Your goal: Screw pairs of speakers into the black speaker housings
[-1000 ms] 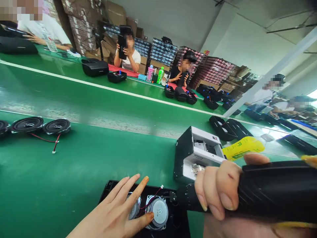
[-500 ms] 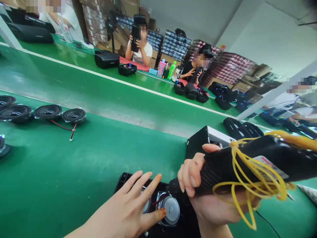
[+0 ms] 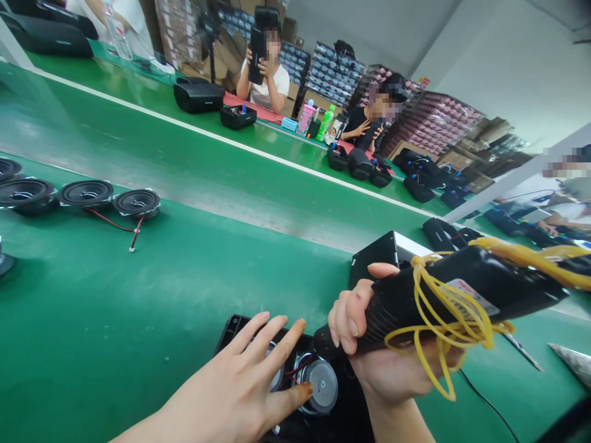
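My right hand (image 3: 369, 332) is wrapped round a black electric screwdriver (image 3: 429, 295) with yellow bands tied about its body. Its dark nose points down and left, close to the edge of a round speaker driver (image 3: 323, 386); the bit's tip is hidden. This driver sits back side up in a black speaker housing (image 3: 229, 329), with a second one partly covered beside it. Across the housing lies my left hand (image 3: 240, 369), fingers spread, its thumb touching the near driver's rim. Red and black wires (image 3: 293, 370) run between the drivers.
Several loose speaker drivers (image 3: 87, 194) lie on the green bench at left. A black box (image 3: 376, 258) stands behind my right hand, and a pointed metal tool (image 3: 526, 354) lies at right. Across the bench, co-workers (image 3: 268, 80) handle black housings.
The screwdriver has swung slightly left and down at its rear, its nose staying near the driver's edge. My left hand stays spread on the housing. The view has shifted slightly.
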Tool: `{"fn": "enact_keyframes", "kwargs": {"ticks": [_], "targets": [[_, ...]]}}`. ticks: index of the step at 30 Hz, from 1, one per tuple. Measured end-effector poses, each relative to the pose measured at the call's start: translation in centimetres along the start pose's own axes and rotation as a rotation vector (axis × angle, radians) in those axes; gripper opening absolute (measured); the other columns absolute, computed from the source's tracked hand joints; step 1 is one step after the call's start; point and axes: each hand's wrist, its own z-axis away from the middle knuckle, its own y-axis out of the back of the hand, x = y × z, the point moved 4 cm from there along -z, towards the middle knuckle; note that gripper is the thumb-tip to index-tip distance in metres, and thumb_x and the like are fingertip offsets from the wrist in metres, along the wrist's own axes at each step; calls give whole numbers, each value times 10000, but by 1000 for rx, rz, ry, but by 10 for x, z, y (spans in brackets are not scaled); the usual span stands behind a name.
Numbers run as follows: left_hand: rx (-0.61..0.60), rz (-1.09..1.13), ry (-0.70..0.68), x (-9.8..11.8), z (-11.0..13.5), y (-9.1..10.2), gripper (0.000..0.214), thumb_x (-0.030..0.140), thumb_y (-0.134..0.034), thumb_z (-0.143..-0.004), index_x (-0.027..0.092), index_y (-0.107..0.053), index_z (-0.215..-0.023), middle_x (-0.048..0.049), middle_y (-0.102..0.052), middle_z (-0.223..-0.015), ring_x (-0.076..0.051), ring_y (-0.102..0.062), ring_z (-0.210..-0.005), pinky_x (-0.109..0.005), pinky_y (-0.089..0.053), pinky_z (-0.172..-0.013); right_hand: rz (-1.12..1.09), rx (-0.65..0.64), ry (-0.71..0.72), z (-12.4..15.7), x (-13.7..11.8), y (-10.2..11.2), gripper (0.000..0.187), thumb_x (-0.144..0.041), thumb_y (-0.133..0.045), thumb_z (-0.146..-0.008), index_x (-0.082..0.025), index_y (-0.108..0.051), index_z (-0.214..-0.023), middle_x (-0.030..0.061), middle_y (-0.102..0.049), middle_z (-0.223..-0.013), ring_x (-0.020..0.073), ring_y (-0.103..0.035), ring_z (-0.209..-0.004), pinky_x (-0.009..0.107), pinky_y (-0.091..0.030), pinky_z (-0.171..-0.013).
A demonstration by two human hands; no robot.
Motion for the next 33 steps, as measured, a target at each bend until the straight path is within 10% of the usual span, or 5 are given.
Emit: {"fn": "enact_keyframes", "kwargs": {"ticks": [15,24,30,33], "targets": [[11,-58,-12,-3,0,-6,984,676,-822,-871,485,-338,-1707,-194,-436,-1730,-454,-554,-1478,-686,-495,-1196,-19,-128,-93,12,9,-16,309,-595,-651,-1054,-353,-792,-1183,-45,-569,-652,119,-411,-418,220,-395,-402],[83,-139,4,-3,1,-7,1057,750,-804,-849,470,-291,-1729,-167,-494,-1668,-421,-534,-1450,-634,-488,-1198,-175,-157,-206,12,21,-14,455,-709,-688,-982,-297,-827,-1114,-11,-605,-624,149,-449,-399,248,-374,-358],[362,-249,-72,-11,13,-18,668,329,-685,-993,498,-507,-1614,-45,-636,-1559,-303,-558,-1446,-489,-198,-1376,-169,-60,-114,9,15,-22,467,-722,-626,-996,-338,-788,-1206,-52,-523,-587,127,-344,-377,230,-312,-353],[395,-251,-65,-23,20,-29,640,273,-670,-996,556,-558,-1559,49,-649,-1587,-254,-630,-1409,-428,-291,-1371,-110,66,88,5,-16,-13,437,-671,-600,-1017,-347,-797,-1233,-63,-506,-610,110,-329,-360,222,-341,-344]]}}
